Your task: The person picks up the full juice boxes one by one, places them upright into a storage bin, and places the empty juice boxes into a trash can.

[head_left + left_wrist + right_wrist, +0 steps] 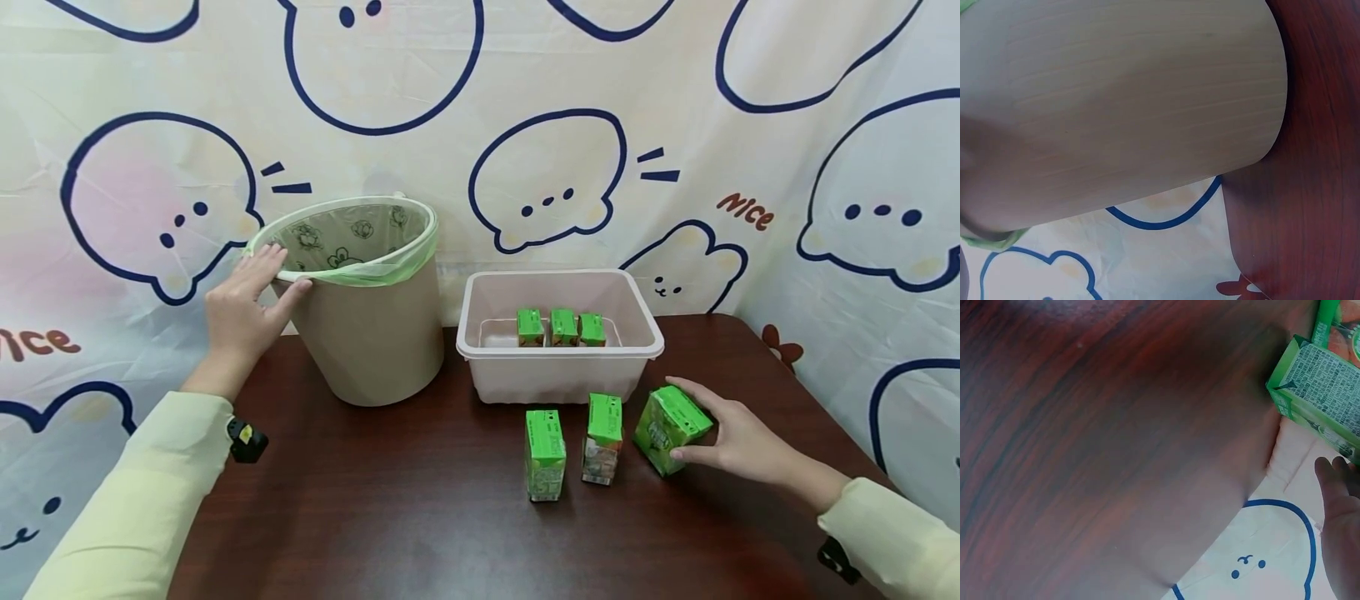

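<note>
Right hand [738, 437] has thumb and fingers clamped on a green carton [667, 429], tilted, just off the tub's near right corner; can't tell if it touches the worktop [405, 533]. I'd hold it square across its sides, squeeze lightly so the card doesn't dent, level it and keep it off the front carton [544, 457] and its neighbour [602, 440]. Left hand [246, 304] rests on the bin [367, 342] rim, fingers straight, thumb apart; light pressure should do. Tub [558, 377]: three green cartons [563, 327] in a row. Bin: printed liner [411, 262], bottom hidden.
</note>
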Tool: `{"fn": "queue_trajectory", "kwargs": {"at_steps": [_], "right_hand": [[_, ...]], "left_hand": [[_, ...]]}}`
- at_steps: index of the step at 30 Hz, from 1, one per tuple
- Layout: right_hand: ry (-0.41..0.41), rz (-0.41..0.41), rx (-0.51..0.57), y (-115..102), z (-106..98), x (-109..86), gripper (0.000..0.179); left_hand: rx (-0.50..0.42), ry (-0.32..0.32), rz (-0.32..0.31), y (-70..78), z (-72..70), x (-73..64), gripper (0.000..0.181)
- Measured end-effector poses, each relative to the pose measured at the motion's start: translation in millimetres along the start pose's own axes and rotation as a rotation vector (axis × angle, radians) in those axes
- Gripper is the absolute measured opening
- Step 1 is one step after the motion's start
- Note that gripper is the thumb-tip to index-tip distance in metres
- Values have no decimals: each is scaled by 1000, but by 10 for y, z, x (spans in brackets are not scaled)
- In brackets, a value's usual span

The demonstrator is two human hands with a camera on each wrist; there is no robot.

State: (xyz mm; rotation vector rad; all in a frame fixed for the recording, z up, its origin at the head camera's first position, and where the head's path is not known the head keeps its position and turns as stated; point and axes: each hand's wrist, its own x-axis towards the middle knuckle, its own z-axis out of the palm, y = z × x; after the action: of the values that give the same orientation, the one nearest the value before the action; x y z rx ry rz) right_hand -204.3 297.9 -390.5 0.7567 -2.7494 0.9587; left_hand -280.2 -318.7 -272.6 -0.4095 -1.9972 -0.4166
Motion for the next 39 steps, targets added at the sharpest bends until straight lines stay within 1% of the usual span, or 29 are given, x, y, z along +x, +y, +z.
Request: {"fn": "queue_trajectory", "kwargs": {"at_steps": [5, 11, 20, 26, 29, 33, 36, 39], "right_hand": [[26, -6, -20, -39, -60, 34, 95], [60, -45, -51, -110, -153, 81, 96], [131, -77, -22, -306, -338, 147, 96], [149, -91, 7, -439, -461, 198, 96], [159, -88, 29, -524, -523, 250, 96], [168, -125, 79, -630, -601, 348, 94], [174, -163, 91, -681, -647, 428, 92], [182, -169, 82, -738, -685, 506, 91]], "left_hand": [[0, -8, -4, -4, -7, 5, 79], [3, -10, -4, -4, -15, 7, 78], [5, -2, 0, -3, -28, 8, 80], [8, -18, -2, 12, -39, 15, 79], [10, -27, -4, 11, -43, 17, 77], [10, -31, -5, 4, -47, 10, 77], [10, -35, -3, 1, -48, 2, 78], [9, -41, 1, 9, -51, 5, 77]]}}
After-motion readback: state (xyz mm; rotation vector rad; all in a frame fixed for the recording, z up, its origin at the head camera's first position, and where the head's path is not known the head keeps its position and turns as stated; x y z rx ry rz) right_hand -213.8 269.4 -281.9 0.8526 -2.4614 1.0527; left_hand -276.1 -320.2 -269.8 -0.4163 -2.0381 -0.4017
